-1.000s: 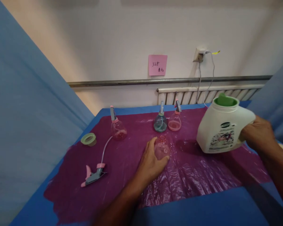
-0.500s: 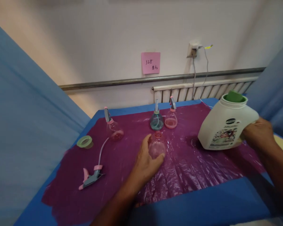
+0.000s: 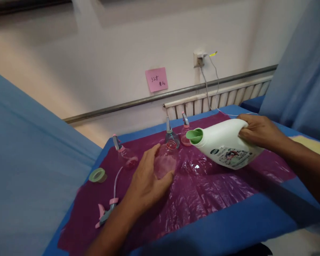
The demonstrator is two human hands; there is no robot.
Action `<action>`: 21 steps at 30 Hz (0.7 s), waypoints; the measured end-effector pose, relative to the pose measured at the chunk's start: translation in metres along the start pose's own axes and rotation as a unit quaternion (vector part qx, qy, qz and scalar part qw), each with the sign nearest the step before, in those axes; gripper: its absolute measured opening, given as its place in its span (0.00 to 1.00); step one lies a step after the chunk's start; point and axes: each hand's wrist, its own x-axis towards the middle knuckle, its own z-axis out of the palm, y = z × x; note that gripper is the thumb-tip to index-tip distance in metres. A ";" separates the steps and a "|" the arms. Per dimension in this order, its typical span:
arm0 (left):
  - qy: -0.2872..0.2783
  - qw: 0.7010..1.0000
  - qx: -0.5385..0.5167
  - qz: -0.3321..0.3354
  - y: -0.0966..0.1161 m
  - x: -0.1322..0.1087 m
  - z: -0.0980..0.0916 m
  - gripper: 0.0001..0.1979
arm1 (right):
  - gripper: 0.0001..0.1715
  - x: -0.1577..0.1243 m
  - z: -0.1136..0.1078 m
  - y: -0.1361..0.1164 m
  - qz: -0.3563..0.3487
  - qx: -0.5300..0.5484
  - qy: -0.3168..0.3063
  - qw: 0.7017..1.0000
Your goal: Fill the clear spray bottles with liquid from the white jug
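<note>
My left hand (image 3: pixel 145 181) is wrapped round a small clear pink bottle (image 3: pixel 165 161) with an open neck, standing on the purple plastic sheet (image 3: pixel 202 192). My right hand (image 3: pixel 258 129) grips the handle end of a white detergent jug (image 3: pixel 225 144), which is tipped on its side. Its green spout (image 3: pixel 194 135) points left and hangs just right of the bottle's neck, a little above it.
Three spray bottles stand behind: one pink (image 3: pixel 124 154) at left, one bluish (image 3: pixel 170 135) and one pink (image 3: pixel 186 133) at the back. A loose trigger sprayer with tube (image 3: pixel 106 211) and a green cap (image 3: pixel 98 175) lie at left. Blue cloth (image 3: pixel 229 227) edges the table; a radiator (image 3: pixel 218 101) lines the wall.
My right hand has tilted the jug from nearly upright onto its side and carried it left toward the small bottle. My left hand has stayed on the bottle. The view has swung right.
</note>
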 end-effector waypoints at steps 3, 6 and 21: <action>-0.007 0.998 0.045 0.038 -0.001 0.002 -0.012 0.42 | 0.12 0.004 0.003 -0.014 -0.024 -0.052 -0.030 0.998; -0.017 0.993 0.091 0.077 -0.006 0.003 -0.023 0.42 | 0.10 0.005 0.008 -0.023 -0.046 -0.098 -0.046 0.993; -0.058 0.959 0.234 0.150 -0.030 0.014 -0.046 0.37 | 0.15 0.005 0.023 -0.056 -0.078 -0.211 -0.081 0.971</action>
